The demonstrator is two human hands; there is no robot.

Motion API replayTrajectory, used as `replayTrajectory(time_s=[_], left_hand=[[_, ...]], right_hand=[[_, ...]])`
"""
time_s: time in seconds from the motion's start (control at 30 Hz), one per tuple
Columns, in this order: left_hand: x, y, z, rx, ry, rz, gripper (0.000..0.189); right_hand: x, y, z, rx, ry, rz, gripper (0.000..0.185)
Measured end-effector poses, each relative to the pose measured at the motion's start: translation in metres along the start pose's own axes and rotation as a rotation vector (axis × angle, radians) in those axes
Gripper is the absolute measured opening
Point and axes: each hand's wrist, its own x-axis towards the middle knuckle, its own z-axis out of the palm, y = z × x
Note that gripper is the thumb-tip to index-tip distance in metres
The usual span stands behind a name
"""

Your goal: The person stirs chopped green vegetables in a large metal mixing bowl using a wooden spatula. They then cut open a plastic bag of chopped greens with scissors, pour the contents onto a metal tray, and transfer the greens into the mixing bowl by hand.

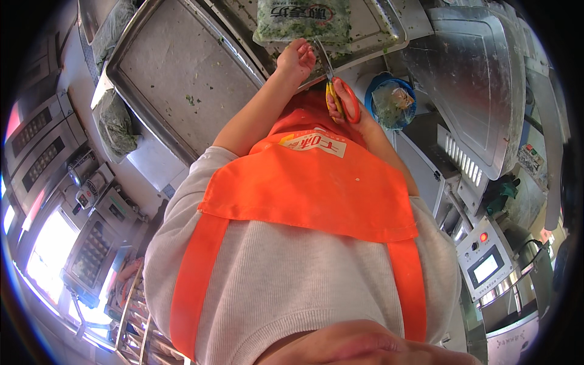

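A clear plastic bag of chopped greens (303, 23), printed with dark writing, lies on a metal tray (381, 50) at the top. Scissors with red and yellow handles (329, 73) are in my right hand (349, 102); their blades point up at the bag's near edge and look parted. My left hand (296, 59) is at that same edge, left of the blades, its fingers curled. Whether it pinches the plastic cannot be told.
A wide metal tray (182, 77) with scraps of greens lies at the left, beside another bag of greens (116, 125). Right of my hands stands a blue bin (413, 107) with plastic in it. A large metal sheet or lid (470, 86) stands at the right.
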Motion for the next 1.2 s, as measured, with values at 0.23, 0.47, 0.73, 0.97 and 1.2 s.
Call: replayTrajectory(time_s=[0.23, 0.47, 0.73, 0.97, 1.2], left_hand=[[0.006, -0.003, 0.006, -0.065, 0.022, -0.035, 0.011], [0.004, -0.001, 0.011, -0.078, -0.013, -0.047, 0.017], [-0.001, -0.001, 0.017, -0.074, -0.022, -0.012, 0.016], [0.0, 0.003, 0.014, -0.074, -0.095, -0.02, 0.014], [-0.013, 0.011, 0.023, -0.076, -0.05, -0.042, 0.015]], right_hand=[[0.012, 0.002, 0.007, 0.042, -0.154, -0.131, 0.056], [0.023, -0.002, 0.024, 0.071, -0.16, -0.187, 0.065], [0.03, -0.008, 0.028, 0.096, -0.242, -0.186, 0.068], [0.039, -0.012, 0.019, 0.063, -0.314, -0.22, 0.066], [0.048, -0.031, 0.029, 0.102, -0.219, -0.181, 0.066]])
